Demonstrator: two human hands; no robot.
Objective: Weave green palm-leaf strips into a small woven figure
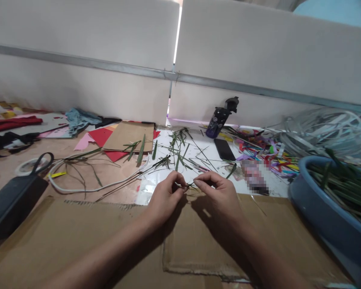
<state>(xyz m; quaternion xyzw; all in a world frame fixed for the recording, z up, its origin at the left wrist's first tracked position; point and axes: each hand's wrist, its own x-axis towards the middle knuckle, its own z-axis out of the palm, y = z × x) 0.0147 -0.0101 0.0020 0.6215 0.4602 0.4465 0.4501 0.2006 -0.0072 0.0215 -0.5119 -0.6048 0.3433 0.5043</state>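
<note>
Both hands meet above the far edge of the cardboard [204,241]. My left hand [167,194] is closed, thumb and index finger pinching a thin strip of grass leaf [190,185]. From the other side, my right hand [219,194] pinches the same strip between its thumb and fingertips. The strip looks dark and narrow, and the fingers partly hide it. Just beyond the hands, cut green leaf pieces [165,161] and thin stems lie scattered over a white sheet [147,190].
On the right stands a blue basin [319,212] with long green leaves. A phone [224,149], a dark bottle [218,120] and colourful strips [276,154] lie farther back. On the left are a black speaker [16,200], a white cable [78,190] and red paper [100,136].
</note>
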